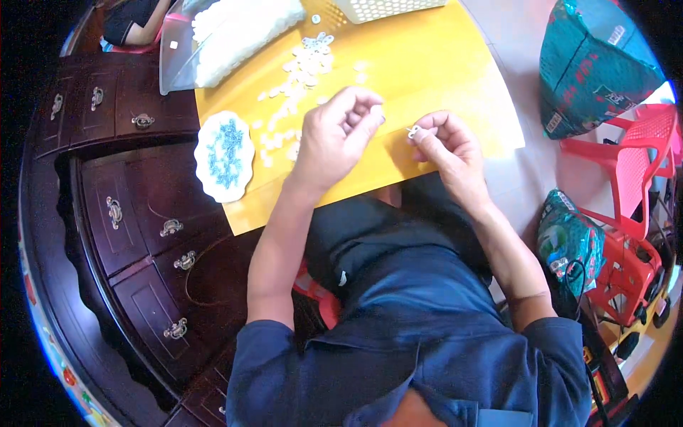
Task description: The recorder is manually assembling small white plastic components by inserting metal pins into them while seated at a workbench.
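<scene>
On the far left stands a dark wooden cabinet point(135, 213) with metal drawer pulls, and against its top edge lies an oval white dish point(225, 154) with a blue pattern, resting at the corner of the yellow tabletop point(427, 64). Behind the dish, a clear plastic bag point(228, 35) of white pieces lies at the tabletop's far edge, and loose small white pieces point(302, 71) are scattered from it toward the hands. The left hand point(340, 135) hovers over the tabletop with its fingers curled loosely inward, thumb against the fingertips; whether it holds anything cannot be told. Just beside it, the right hand point(445, 146) has its thumb and forefinger pinched together on 1 small metal ring-shaped piece point(413, 131), which sits at the fingertips between the 2 hands, nearer the right. The hands are close but not touching. A white perforated basket point(384, 8) sits at the far edge. To the right stand a green patterned bag point(590, 67) and red plastic chairs point(633, 164).
</scene>
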The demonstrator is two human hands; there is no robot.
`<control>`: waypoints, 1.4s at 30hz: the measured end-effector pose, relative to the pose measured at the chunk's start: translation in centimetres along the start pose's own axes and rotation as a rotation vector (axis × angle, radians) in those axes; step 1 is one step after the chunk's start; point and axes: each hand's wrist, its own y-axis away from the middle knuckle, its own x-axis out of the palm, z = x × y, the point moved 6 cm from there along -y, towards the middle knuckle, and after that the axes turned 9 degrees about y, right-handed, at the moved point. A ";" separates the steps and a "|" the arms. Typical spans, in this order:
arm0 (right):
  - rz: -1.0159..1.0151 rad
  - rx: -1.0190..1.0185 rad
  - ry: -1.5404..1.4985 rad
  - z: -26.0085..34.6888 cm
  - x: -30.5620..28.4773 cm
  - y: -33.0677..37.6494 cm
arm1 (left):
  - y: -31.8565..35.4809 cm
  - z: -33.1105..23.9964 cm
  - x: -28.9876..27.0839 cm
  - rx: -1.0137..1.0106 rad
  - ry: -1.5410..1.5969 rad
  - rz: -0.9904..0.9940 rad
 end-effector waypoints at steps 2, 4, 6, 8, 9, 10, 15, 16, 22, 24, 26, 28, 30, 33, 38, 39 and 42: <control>0.000 0.010 -0.014 0.0 0.0 0.0 | 0.8 0.3 0.7 -0.015 0.034 0.013; 0.012 -0.003 -0.027 0.2 0.1 0.0 | 1.3 0.6 1.7 0.010 0.080 0.077; 0.013 -0.010 -0.021 0.0 0.0 0.0 | 1.5 0.9 2.0 0.010 0.096 0.085; 0.011 -0.020 -0.016 -0.2 0.0 0.1 | 1.8 1.1 2.1 -0.028 0.154 0.074; 0.021 -0.012 -0.004 -0.2 0.0 0.1 | 1.8 1.0 2.2 -0.027 0.154 0.074; 0.031 -0.004 0.007 -0.2 0.0 0.1 | 1.8 1.0 2.2 -0.017 0.140 0.076; 0.026 -0.001 0.025 0.0 0.0 0.2 | 1.9 1.1 2.3 -0.017 0.119 0.071; 0.031 0.005 0.029 0.0 0.0 0.2 | 1.9 1.1 2.3 -0.025 0.114 0.066; 0.039 -0.024 0.045 -0.1 0.1 0.1 | 1.8 1.3 2.3 -0.035 0.098 0.054; 0.033 -0.025 0.048 -0.1 0.1 0.0 | 1.7 1.0 2.3 -0.032 0.092 0.052; 0.027 -0.027 0.051 0.1 0.1 0.0 | 1.5 -0.1 2.3 0.066 0.077 0.027; 0.027 -0.011 0.063 0.0 0.2 0.1 | 1.6 -0.5 2.2 0.071 0.055 0.039; 0.027 -0.015 0.067 -0.1 0.2 0.2 | 1.7 -0.6 2.2 0.077 0.034 0.050; 0.029 -0.020 0.068 0.0 0.3 0.2 | 1.7 -0.7 2.2 0.084 0.024 0.048; 0.023 -0.015 0.059 0.1 0.2 0.2 | 1.6 -0.5 2.2 0.093 0.019 0.061; 0.023 -0.010 0.061 0.1 0.2 0.2 | 1.7 -0.3 2.2 0.094 0.019 0.062; 0.031 -0.011 0.066 0.0 0.1 0.2 | 1.7 0.6 2.3 0.050 0.109 0.062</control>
